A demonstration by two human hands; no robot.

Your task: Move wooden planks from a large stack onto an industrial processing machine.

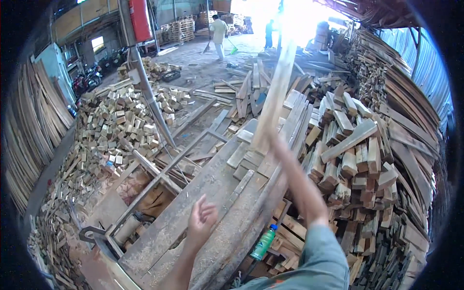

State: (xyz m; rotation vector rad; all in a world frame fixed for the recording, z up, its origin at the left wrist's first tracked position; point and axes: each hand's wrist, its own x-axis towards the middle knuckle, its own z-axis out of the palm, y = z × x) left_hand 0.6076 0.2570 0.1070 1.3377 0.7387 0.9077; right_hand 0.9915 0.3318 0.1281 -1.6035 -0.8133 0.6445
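Observation:
My right hand (271,138), blurred by motion, is at the near end of a long pale wooden plank (282,79) and appears to grip it. The plank stands up at a slant, its upper part washed out by bright light. Under it, short boards (251,159) lie on the far part of a long wooden workbench (188,217). My left hand (202,216) is raised over the bench with loosely bent fingers apart and nothing in them. A narrow wooden strip (239,187) lies on the bench to the right of that hand.
A big heap of wood blocks (121,116) fills the left, beside a metal frame (169,166). Stacked timber offcuts (353,150) rise close on the right. A green bottle (264,243) with a blue cap is beside the bench. Far back, a person (219,36) stands near a green broom (233,49).

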